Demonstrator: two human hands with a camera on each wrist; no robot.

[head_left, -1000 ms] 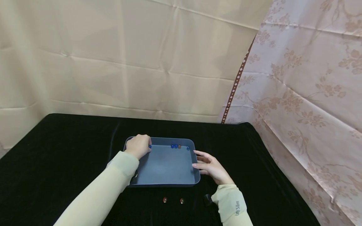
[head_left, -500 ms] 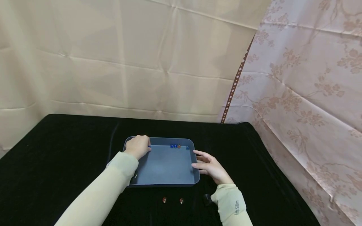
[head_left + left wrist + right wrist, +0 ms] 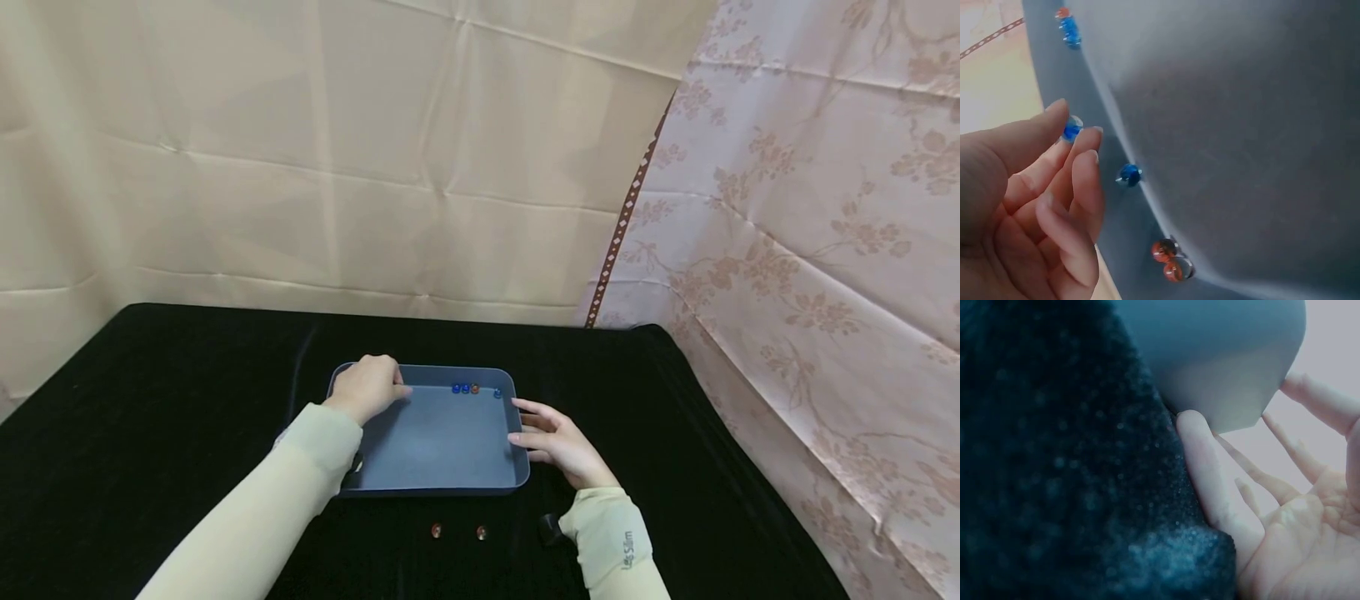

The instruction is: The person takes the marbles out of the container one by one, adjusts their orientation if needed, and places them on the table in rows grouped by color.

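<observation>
My left hand (image 3: 365, 390) is over the far left corner of a blue-grey tray (image 3: 435, 490). Between thumb and fingertip it pinches a clear marble with a blue core (image 3: 1072, 129), hidden behind the hand in the head view. Below those fingers, another blue marble (image 3: 1129, 175) lies by the tray's far wall, with two orange marbles (image 3: 1172, 259) further along in the corner. Farther right along the same wall sit two blue marbles (image 3: 461, 388), an orange marble (image 3: 475, 388) and a lighter blue one (image 3: 497, 392). My right hand (image 3: 562, 446) rests its spread fingers against the tray's right end.
Two reddish marbles (image 3: 459, 532) lie apart on the black cloth (image 3: 225, 392) in front of the tray. A cream curtain (image 3: 300, 167) hangs behind the table, and a floral curtain (image 3: 810, 250) runs along the right side.
My left hand has lifted slightly and its thumb has swung out to the right; the blue marble beside it has gone from the head view. The right hand stays put.
</observation>
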